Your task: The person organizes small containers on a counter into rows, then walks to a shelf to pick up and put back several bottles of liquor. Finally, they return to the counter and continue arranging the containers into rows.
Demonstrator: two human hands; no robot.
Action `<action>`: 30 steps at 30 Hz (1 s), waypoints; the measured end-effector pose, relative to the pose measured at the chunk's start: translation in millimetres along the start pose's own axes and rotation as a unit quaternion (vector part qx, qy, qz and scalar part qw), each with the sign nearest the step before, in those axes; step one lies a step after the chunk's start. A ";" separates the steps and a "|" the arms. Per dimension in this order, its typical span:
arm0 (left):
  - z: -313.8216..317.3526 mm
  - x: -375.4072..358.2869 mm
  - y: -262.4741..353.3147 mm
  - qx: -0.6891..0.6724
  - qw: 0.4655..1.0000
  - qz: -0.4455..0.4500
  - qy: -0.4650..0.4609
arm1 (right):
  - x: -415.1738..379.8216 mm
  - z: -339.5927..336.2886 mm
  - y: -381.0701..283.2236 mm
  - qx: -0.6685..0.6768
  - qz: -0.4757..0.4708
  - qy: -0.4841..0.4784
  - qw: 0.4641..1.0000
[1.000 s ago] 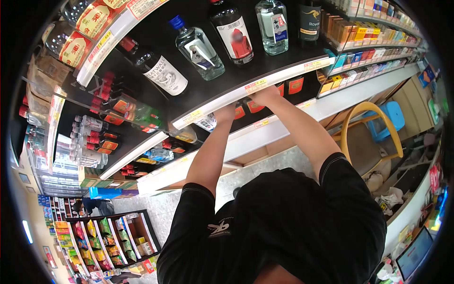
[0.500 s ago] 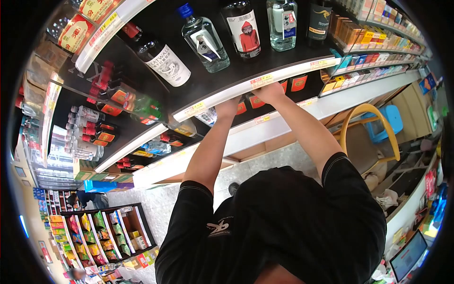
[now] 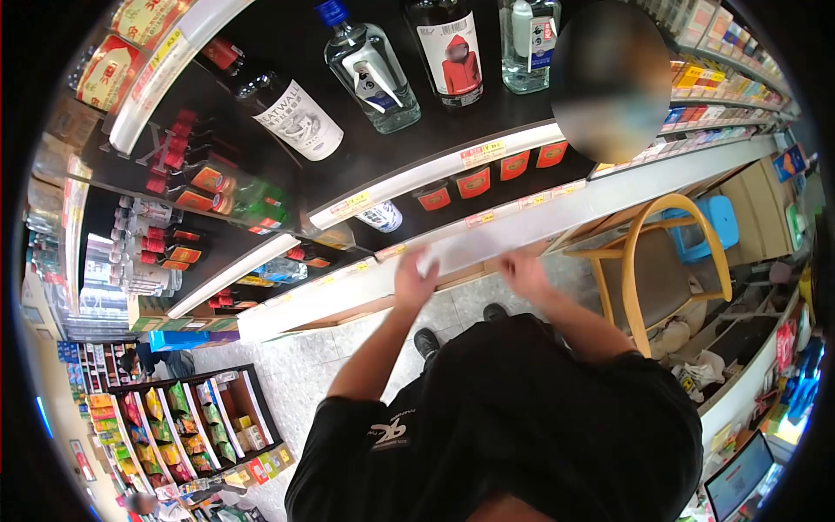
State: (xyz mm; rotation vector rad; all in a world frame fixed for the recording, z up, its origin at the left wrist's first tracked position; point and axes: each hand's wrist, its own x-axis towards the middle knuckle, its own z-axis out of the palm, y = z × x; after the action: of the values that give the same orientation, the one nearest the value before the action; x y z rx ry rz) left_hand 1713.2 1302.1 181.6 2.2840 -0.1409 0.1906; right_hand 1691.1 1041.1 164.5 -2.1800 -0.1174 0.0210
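My left hand is in front of the white lower shelf front, its thumb and fingers apart, with nothing clearly seen in it. My right hand is near the same shelf front, its fingers blurred by motion. Above both hands, dark bottles with orange-red labels stand in the lower shelf row, beside a white-and-blue label bottle. Higher up are a wine bottle with a white label, a clear liquor bottle with a blue cap and a bottle with a red hooded figure.
A wooden armchair stands at right, near a blue plastic stool. Cigarette shelves fill the upper right, partly behind a blurred round patch. A snack rack and a bending person are at lower left. A monitor sits lower right.
Both hands have come out of the lower shelf row and drawn back towards my body. The orange-red label bottles are now in fuller view.
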 end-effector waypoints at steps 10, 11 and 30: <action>-37.1 -264.8 -123.0 0.107 0.851 -0.349 -0.378 | -107.7 45.3 285.3 -0.259 0.116 -0.378 0.881; -34.7 -270.5 -135.5 0.064 0.832 -0.440 -0.332 | -97.6 21.4 253.5 -0.439 0.017 -0.467 0.767; -51.5 -328.5 -180.1 -0.016 0.822 -0.505 -0.261 | -26.2 143.7 160.3 -0.055 0.178 -0.276 0.943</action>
State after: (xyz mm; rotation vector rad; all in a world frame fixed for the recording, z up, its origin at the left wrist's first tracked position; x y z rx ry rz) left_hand 1415.3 1472.2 22.5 2.0156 0.7785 -0.9795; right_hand 1668.8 1064.6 -50.0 -2.2219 -0.0390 0.8525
